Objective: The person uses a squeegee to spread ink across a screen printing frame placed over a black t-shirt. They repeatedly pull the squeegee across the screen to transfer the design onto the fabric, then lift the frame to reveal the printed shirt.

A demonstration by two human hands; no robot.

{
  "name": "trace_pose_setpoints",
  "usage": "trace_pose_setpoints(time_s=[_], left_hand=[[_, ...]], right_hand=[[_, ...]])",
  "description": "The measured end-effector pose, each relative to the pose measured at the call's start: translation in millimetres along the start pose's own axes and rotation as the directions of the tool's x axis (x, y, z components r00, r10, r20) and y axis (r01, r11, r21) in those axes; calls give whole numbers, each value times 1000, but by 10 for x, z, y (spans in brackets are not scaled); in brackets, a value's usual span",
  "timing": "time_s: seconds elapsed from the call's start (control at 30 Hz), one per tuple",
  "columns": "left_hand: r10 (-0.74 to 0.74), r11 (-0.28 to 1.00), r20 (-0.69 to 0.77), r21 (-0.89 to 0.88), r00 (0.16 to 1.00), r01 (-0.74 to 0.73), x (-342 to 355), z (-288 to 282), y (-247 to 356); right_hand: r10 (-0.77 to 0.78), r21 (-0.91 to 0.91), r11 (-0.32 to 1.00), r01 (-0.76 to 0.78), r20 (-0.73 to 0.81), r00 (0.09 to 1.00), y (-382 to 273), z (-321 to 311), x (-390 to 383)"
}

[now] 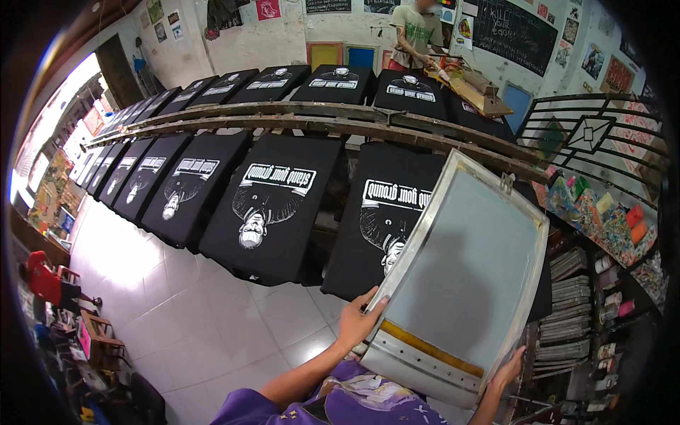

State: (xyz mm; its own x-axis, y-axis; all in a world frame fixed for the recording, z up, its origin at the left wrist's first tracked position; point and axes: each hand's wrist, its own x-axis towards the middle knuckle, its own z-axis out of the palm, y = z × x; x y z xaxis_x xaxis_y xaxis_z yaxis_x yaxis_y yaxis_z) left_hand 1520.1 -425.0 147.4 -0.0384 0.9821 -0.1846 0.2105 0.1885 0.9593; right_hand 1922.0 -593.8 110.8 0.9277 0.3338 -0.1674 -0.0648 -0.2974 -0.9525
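Note:
A screen-printing frame [418, 228] with pale grey mesh is tilted in front of me, and both my hands hold it. My left hand [359, 320] grips its left edge near the lower corner. On the lower right edge sits my right hand [507, 370], its fingers partly hidden by the frame. A squeegee [425, 363] with an amber blade and a riveted metal holder lies across the frame's near end. Under the frame's left side, a black T-shirt [354, 244] with a white print is partly covered. Another printed black T-shirt [276, 195] lies flat to its left.
Two rows of black shirts on boards run left along a wooden rail [340, 120]. Across it, a co-worker [418, 35] stands by another screen frame [482, 92]. Right are a paint-stained shelf [602, 212] and stacked grey slabs [567, 312]. Someone in red [46, 280] is far left.

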Motion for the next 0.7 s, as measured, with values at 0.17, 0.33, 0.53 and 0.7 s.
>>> trace_pose_setpoints(time_s=[0.17, 0.33, 0.53, 0.7], left_hand=[[-14, 1000, 90, 25, 996, 12, -421, -2, -240], [-54, 998, 180, 36, 982, 48, -762, 12, -359], [-77, 997, 221, 9, 972, 77, -1158, 169, -338], [-62, 998, 252, 41, 966, 53, -1270, 384, -244]], right_hand=[[66, -88, 993, -72, -71, 995, 94, -681, -493], [47, -109, 992, -71, -207, 977, 426, -1245, -751], [60, -146, 984, -103, -271, 961, 627, -1885, -937], [-10, -139, 990, -23, -234, 972, 773, -2189, -766]])
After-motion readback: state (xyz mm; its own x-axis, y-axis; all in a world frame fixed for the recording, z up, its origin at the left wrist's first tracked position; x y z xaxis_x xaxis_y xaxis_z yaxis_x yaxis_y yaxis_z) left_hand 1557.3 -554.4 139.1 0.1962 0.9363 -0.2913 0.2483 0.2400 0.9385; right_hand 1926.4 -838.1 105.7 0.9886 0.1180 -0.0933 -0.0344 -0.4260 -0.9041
